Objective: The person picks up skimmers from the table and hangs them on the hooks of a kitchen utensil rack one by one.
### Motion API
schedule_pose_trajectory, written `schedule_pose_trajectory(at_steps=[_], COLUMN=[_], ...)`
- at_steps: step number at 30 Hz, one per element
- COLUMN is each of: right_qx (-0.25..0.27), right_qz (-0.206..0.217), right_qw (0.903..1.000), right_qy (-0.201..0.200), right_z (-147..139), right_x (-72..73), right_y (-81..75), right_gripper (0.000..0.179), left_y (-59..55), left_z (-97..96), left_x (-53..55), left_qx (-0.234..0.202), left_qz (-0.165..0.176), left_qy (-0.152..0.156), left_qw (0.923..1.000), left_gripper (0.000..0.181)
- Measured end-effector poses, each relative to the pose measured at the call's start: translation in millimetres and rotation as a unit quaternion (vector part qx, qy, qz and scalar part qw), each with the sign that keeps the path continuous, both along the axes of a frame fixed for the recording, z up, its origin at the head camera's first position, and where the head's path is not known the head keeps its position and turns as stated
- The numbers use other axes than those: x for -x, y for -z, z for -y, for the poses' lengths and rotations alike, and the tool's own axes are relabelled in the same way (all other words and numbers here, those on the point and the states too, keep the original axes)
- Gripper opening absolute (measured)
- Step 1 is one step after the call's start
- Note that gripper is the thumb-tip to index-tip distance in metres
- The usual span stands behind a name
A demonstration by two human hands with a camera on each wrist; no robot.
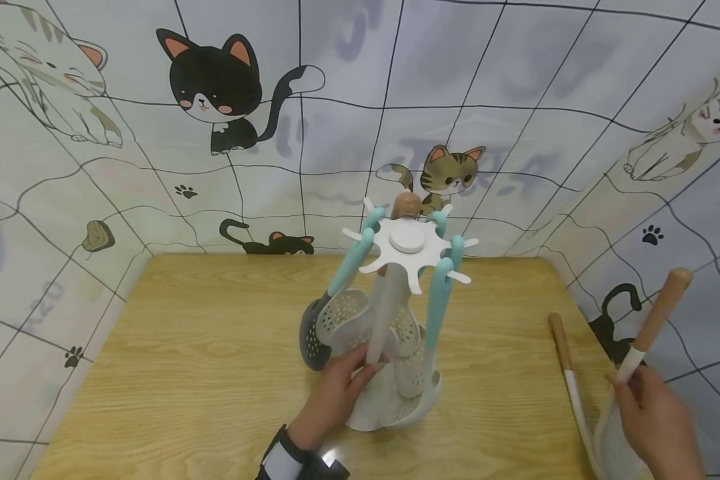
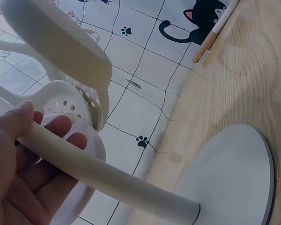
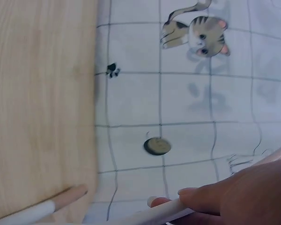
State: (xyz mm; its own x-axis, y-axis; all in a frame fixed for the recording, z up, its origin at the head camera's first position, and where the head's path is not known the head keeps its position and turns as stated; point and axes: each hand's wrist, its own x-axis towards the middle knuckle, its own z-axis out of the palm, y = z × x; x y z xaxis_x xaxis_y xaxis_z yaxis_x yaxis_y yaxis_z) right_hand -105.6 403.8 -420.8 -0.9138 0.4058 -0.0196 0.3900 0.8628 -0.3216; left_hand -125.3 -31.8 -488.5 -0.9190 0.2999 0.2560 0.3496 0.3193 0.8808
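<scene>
A white rotating utensil stand (image 1: 407, 238) with a star-shaped hook top stands upright near the middle of the table. My left hand (image 1: 339, 387) grips its post, and the left wrist view shows fingers curled round the post (image 2: 126, 185) above the round base (image 2: 225, 173). Several teal-handled utensils hang from the hooks, among them a dark grey slotted skimmer (image 1: 314, 337) on the left and a teal handle (image 1: 438, 300) on the right. At the right table edge, my right hand (image 1: 657, 413) holds a white kitchen utensil with a wooden grip (image 1: 663, 310) pointing up; its head is partly hidden.
Beside the right hand, another white utensil with a wooden grip (image 1: 561, 340) lies on the right side of the wooden table (image 1: 204, 360). Cloth printed with cats (image 1: 348, 133) hangs behind and on both sides.
</scene>
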Motion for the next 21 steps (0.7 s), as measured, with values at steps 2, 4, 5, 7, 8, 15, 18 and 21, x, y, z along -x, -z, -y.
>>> schedule_pose_trajectory(at_steps=[2,4,5,7,8,15,18,21], right_qx=[-0.002,-0.002,-0.002,0.001,0.004,0.02,0.011,0.012], right_qz=[-0.015,-0.033,-0.044,-0.064,-0.077,-0.15,-0.186,-0.199], right_qw=[0.9999,0.9995,0.999,0.9979,0.997,0.988,0.9823,0.9799], right_qy=[0.0,-0.004,-0.005,-0.002,0.001,0.032,0.015,0.009], right_z=[7,14,17,23,26,52,60,68], right_x=[-1.7,-3.5,-4.4,-6.0,-6.8,-10.5,-11.9,-12.8], right_y=[-5.7,-10.7,-12.8,-16.7,-18.5,-24.9,-22.6,-20.1], right_gripper=[0.044,0.043,0.043,0.043,0.042,0.039,0.028,0.024], left_y=[0.9,1.6,2.0,2.8,2.8,3.1,3.6,4.5], left_z=[-0.3,-0.8,-1.2,-1.9,-2.2,-4.3,-5.8,-8.0], left_x=[0.0,0.1,0.2,0.1,-0.2,-2.7,-3.4,-3.7], left_qx=[0.003,0.006,0.006,0.006,0.005,0.005,0.0,-0.009], left_qz=[-0.004,-0.008,-0.01,-0.015,-0.018,-0.037,-0.049,-0.06], left_qy=[-0.005,-0.01,-0.014,-0.021,-0.025,-0.047,-0.058,-0.067], left_qw=[1.0,0.9999,0.9998,0.9996,0.9995,0.9982,0.9971,0.9959], left_gripper=[0.032,0.032,0.032,0.031,0.029,0.024,0.022,0.019])
